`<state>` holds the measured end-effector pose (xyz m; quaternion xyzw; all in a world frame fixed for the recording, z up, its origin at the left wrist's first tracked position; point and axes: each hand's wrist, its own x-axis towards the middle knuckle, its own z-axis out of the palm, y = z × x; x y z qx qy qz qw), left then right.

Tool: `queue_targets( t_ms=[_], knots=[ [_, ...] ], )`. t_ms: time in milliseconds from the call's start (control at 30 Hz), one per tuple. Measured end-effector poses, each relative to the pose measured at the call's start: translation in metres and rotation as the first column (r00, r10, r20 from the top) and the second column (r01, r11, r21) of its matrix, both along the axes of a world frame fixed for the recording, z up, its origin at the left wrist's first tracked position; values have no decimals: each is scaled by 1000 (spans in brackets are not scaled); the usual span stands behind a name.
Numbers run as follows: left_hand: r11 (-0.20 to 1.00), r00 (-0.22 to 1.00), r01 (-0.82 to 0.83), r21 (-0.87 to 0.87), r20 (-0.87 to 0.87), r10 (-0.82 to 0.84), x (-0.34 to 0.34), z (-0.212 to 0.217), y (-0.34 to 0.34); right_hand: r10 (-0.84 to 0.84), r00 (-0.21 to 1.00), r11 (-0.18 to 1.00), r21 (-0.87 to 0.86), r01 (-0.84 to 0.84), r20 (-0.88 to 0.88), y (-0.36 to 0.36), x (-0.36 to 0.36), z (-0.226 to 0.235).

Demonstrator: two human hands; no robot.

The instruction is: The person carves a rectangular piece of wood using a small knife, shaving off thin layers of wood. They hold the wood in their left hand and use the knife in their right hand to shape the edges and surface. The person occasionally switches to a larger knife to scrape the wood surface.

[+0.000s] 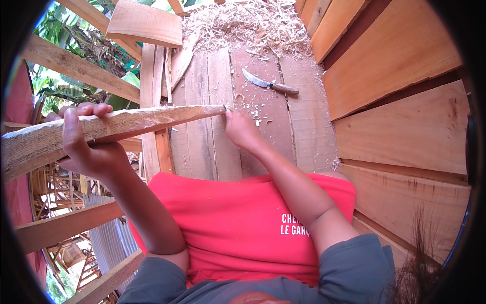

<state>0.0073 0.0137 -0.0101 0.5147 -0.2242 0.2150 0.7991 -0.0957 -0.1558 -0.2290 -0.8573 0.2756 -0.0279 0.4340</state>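
Stretching from nine o'clock toward centre, a rough-hewn timber point(152, 119) lies in the wrapped fingers of the left hand point(96, 158), its tapered tip meeting the right hand point(243, 131), fingers curled, hold unclear, a curved-bladed knife point(271, 84) at one o'clock.

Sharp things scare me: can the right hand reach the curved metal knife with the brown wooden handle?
Probably yes: only small pale wood shavings lie between the right hand and the knife.
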Motion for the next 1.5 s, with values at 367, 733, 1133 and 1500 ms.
queue_targets(
  t_ms=[367, 733, 1133, 1500],
  knots=[
    [666, 574, 664, 340, 339, -746, 29, -5, 41, 183, 983, 983, -26, -183, -20, 10, -8, 25],
    [660, 586, 701, 270, 310, -749, 44, -9, 45, 125, 991, 991, 60, -122, -53, 20, -16, 40],
    [760, 723, 634, 141, 241, -648, 46, -16, 55, 177, 984, 984, 39, -176, -16, 22, -13, 42],
    [957, 957, 291, -12, 12, -291, 29, -10, 39, 93, 995, 986, 140, -95, 21, 24, -4, 35]
  ],
)
